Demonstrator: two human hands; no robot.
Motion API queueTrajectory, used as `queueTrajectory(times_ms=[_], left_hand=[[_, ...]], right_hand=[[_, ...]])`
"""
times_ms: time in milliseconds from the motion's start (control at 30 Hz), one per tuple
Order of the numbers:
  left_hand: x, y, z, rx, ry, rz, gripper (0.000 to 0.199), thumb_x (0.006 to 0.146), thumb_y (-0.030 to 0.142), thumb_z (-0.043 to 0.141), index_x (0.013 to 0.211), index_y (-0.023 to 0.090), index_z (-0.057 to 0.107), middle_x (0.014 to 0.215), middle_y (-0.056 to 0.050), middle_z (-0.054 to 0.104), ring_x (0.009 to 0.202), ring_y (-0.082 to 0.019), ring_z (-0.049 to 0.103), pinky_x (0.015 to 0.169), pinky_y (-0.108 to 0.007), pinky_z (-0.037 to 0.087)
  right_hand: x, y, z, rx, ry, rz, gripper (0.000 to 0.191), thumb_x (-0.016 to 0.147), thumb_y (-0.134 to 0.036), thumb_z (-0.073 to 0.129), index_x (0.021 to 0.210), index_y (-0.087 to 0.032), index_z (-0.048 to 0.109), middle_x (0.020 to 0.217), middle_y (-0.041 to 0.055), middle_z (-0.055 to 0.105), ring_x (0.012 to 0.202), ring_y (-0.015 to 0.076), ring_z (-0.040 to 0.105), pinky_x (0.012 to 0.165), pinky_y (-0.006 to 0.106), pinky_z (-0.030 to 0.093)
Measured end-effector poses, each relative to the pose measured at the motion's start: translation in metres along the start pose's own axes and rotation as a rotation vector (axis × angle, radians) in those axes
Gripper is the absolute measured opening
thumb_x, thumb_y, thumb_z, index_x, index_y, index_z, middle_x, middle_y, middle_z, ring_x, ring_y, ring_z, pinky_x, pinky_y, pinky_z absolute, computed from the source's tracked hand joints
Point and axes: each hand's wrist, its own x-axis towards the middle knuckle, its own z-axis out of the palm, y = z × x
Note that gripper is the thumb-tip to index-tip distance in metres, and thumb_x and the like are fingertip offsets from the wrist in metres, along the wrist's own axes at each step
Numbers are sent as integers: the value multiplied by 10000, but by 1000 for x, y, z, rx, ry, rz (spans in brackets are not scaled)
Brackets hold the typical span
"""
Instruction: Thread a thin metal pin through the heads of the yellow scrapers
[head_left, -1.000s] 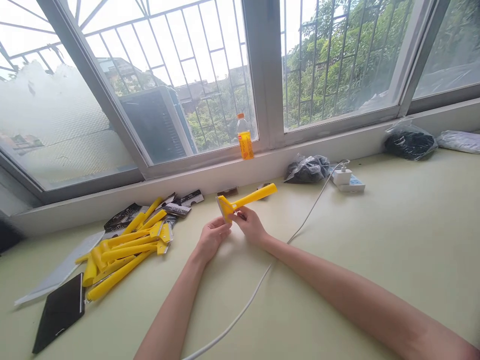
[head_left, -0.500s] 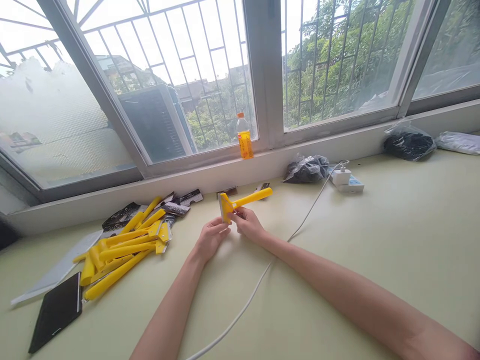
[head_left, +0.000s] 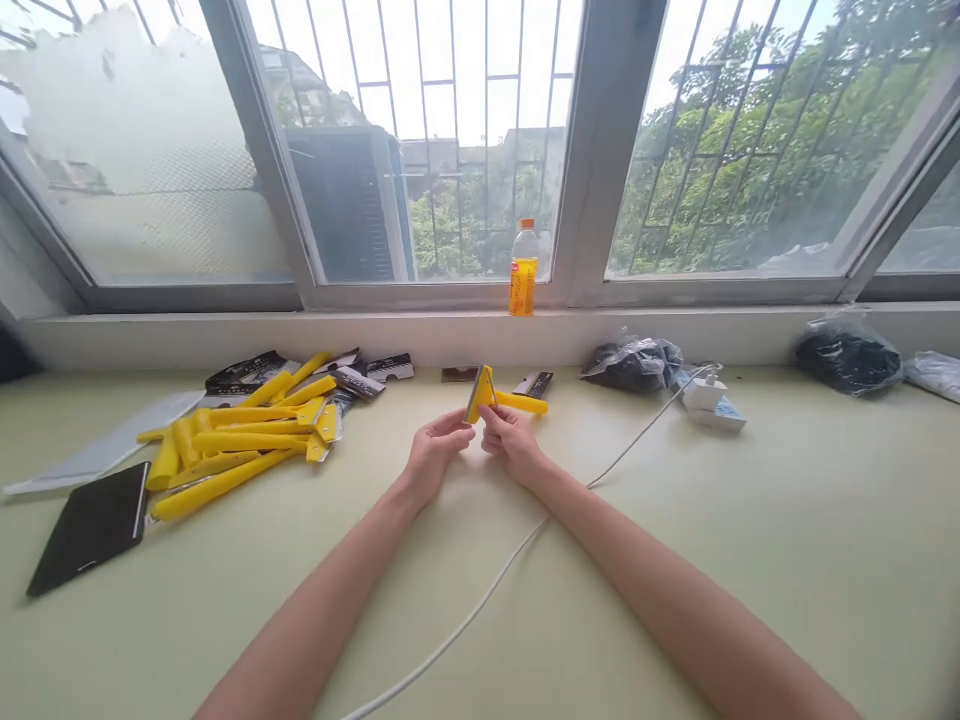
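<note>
A yellow scraper (head_left: 517, 402) is held up over the middle of the table, its wide head toward the left with a metal blade edge, its handle pointing right. My left hand (head_left: 439, 450) is closed, thumb and fingertips pinching the lower end of the head. My right hand (head_left: 510, 440) pinches the head near the handle joint. A thin dark line shows by the right fingertips, too small to name. To the left lies a pile of similar yellow scrapers (head_left: 251, 440), several of them overlapping.
A black tablet-like slab (head_left: 94, 525) and a clear plastic sheet (head_left: 112, 440) lie at left. Dark printed cards (head_left: 251, 373) sit behind the pile. A white cable (head_left: 480, 605) crosses the table to a plug (head_left: 705, 392). Bagged black items (head_left: 634, 365) and an orange-capped bottle (head_left: 523, 285) stand near the window.
The view has levelled and shifted. The scraper has turned in my hands: its head is tilted and its handle now points slightly downward to the right instead of upward.
</note>
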Motion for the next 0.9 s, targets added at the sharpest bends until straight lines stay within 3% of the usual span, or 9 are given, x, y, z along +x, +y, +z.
queueTrajectory(times_ms=[200, 333, 500, 633, 900], left_hand=[[-2, -11, 14, -144, 51, 42, 366, 661, 143, 751, 1025, 154, 798, 998, -108, 716, 989, -202, 621, 922, -354, 479], [-2, -12, 23, -189, 80, 96, 277, 710, 282, 803, 946, 136, 808, 995, -121, 743, 946, -193, 643, 941, -375, 483], [-1, -17, 29, -294, 101, 99, 395, 576, 345, 927, 871, 116, 799, 907, -110, 761, 846, -175, 668, 952, -387, 498], [-4, -17, 36, -336, 117, 123, 363, 541, 278, 941, 821, 116, 776, 907, -104, 758, 832, -185, 685, 906, -386, 530], [-12, -15, 47, -232, 189, 154, 153, 687, 146, 818, 835, 130, 785, 953, -104, 765, 870, -196, 703, 908, -382, 548]], right_hand=[[1, -3, -11, 33, -55, 52, 476, 755, -436, 855, 703, -207, 441, 565, -114, 175, 496, 61, 98, 424, 205, 183], [0, -6, -17, 45, -133, 124, 398, 814, -367, 823, 722, -199, 474, 582, -106, 166, 494, 68, 101, 416, 175, 232], [-5, -10, -20, 19, -166, 174, 281, 856, -355, 778, 780, -197, 559, 585, -105, 132, 474, 70, 105, 414, 169, 265], [-6, -12, -25, -3, -172, 189, 207, 868, -372, 755, 892, -198, 644, 585, -104, 128, 469, 70, 108, 407, 166, 265], [-6, -11, -32, 29, -176, 196, 125, 869, -281, 746, 887, -205, 648, 598, -99, 116, 476, 72, 102, 416, 155, 293]])
